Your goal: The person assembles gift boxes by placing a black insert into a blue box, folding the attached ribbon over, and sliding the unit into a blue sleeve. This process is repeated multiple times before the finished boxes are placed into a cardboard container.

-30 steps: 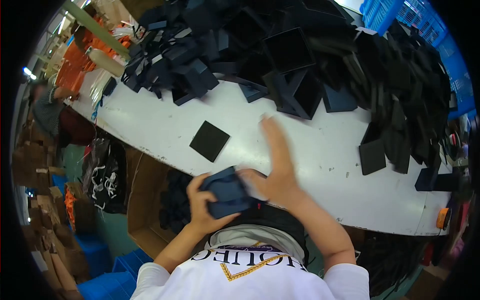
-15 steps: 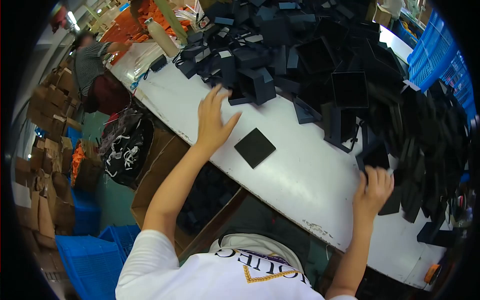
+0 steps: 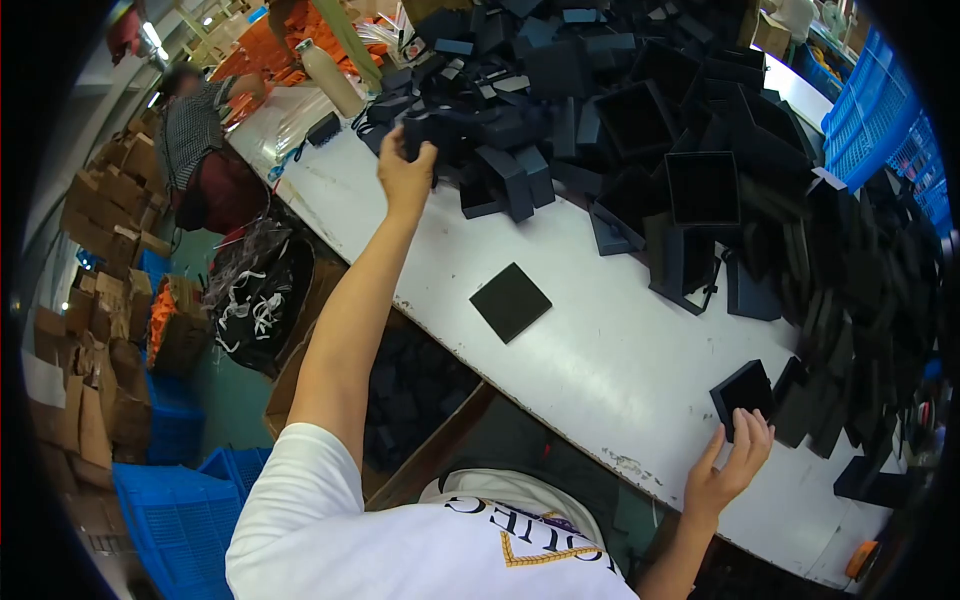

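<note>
My left hand [image 3: 404,172] reaches far out over the white table [image 3: 590,370] and closes on a dark box [image 3: 425,132] at the near edge of a big heap of dark boxes [image 3: 640,110]. My right hand [image 3: 733,467] is near the table's front edge at the right, fingers on a flat black square pad [image 3: 742,390] that it is pulling from a stack of black pads [image 3: 850,330]. Another black square pad [image 3: 511,301] lies alone on the table between my hands.
A cardboard carton [image 3: 400,400] holding dark boxes stands below the table's front edge. Another person [image 3: 200,140] works at the far left end. Blue crates [image 3: 880,110] sit at the right, cardboard stacks [image 3: 90,330] and a blue crate [image 3: 170,510] on the floor at left.
The box I held a second ago is gone from my hands. My left hand went from open over the table to gripping a box in the heap. My right hand drew a pad nearer.
</note>
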The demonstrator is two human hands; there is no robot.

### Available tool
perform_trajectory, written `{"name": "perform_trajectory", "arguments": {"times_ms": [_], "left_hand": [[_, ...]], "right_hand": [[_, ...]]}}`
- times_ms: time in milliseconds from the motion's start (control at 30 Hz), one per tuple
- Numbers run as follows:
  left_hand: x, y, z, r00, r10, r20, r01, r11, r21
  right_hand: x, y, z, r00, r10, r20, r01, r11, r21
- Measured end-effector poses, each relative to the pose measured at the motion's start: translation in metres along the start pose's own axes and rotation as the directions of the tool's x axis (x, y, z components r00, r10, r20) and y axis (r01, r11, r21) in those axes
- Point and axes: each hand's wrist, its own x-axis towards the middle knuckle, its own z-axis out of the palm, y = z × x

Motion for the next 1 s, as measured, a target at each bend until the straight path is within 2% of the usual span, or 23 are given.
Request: {"name": "perform_trajectory", "arguments": {"times_ms": [100, 167, 233, 267, 333, 367, 433, 467, 567, 600, 667, 700, 733, 800, 900, 1000], "left_hand": [[-0.040, 0.058, -0.026, 0.987, 0.141, -0.073, -0.143, 0.989, -0.020], [-0.088, 0.087, -0.040, 0.974, 0.224, -0.011, -0.224, 0.974, -0.031], [-0.141, 0.117, -0.053, 0.929, 0.339, 0.149, -0.343, 0.939, 0.005], [-0.170, 0.131, -0.054, 0.897, 0.390, 0.208, -0.388, 0.920, -0.054], [-0.223, 0.152, -0.059, 0.800, 0.456, 0.391, -0.464, 0.882, -0.079], [-0.245, 0.156, -0.059, 0.729, 0.510, 0.457, -0.516, 0.848, -0.124], [-0.291, 0.167, -0.056, 0.645, 0.481, 0.594, -0.513, 0.848, -0.129], [-0.307, 0.168, -0.055, 0.581, 0.467, 0.666, -0.512, 0.846, -0.147], [-0.339, 0.177, -0.045, 0.464, 0.458, 0.758, -0.575, 0.807, -0.135], [-0.345, 0.174, -0.044, 0.492, 0.462, 0.738, -0.486, 0.849, -0.208], [-0.347, 0.164, -0.045, 0.554, 0.450, 0.701, -0.301, 0.893, -0.336], [-0.341, 0.166, -0.048, 0.614, 0.420, 0.669, -0.225, 0.905, -0.362], [-0.326, 0.169, -0.044, 0.624, 0.501, 0.600, -0.325, 0.864, -0.384], [-0.296, 0.191, -0.033, 0.482, 0.584, 0.653, -0.532, 0.787, -0.312], [-0.276, 0.218, -0.014, 0.081, 0.372, 0.925, -0.687, 0.693, -0.219], [-0.282, 0.198, -0.016, 0.074, 0.129, 0.989, -0.657, 0.752, -0.049]], "right_hand": [[0.006, -0.030, -0.007, 0.997, -0.072, -0.019, 0.074, 0.990, 0.119], [0.001, -0.055, -0.005, 0.993, -0.122, -0.001, 0.118, 0.955, 0.272], [-0.006, -0.078, 0.002, 0.981, -0.195, -0.010, 0.184, 0.902, 0.392], [-0.010, -0.090, 0.005, 0.971, -0.237, -0.026, 0.224, 0.873, 0.433], [-0.014, -0.111, 0.009, 0.957, -0.282, -0.063, 0.280, 0.852, 0.442], [-0.015, -0.116, 0.007, 0.962, -0.274, -0.014, 0.251, 0.861, 0.441], [-0.021, -0.117, 0.005, 0.970, -0.214, 0.115, 0.149, 0.898, 0.415], [-0.025, -0.116, 0.007, 0.969, -0.161, 0.186, 0.078, 0.918, 0.389], [-0.047, -0.101, 0.019, 0.969, 0.052, 0.241, -0.168, 0.856, 0.490], [-0.055, -0.096, 0.027, 0.961, 0.121, 0.248, -0.243, 0.797, 0.552], [-0.064, -0.087, 0.034, 0.975, 0.067, 0.213, -0.166, 0.858, 0.487], [-0.065, -0.084, 0.036, 0.980, 0.036, 0.198, -0.124, 0.881, 0.456], [-0.065, -0.083, 0.036, 0.983, 0.027, 0.184, -0.105, 0.898, 0.427], [-0.064, -0.082, 0.037, 0.987, 0.003, 0.161, -0.063, 0.928, 0.367], [-0.063, -0.080, 0.039, 0.985, 0.008, 0.174, -0.073, 0.926, 0.371], [-0.060, -0.076, 0.029, 0.981, -0.010, 0.193, -0.078, 0.892, 0.445]]}}
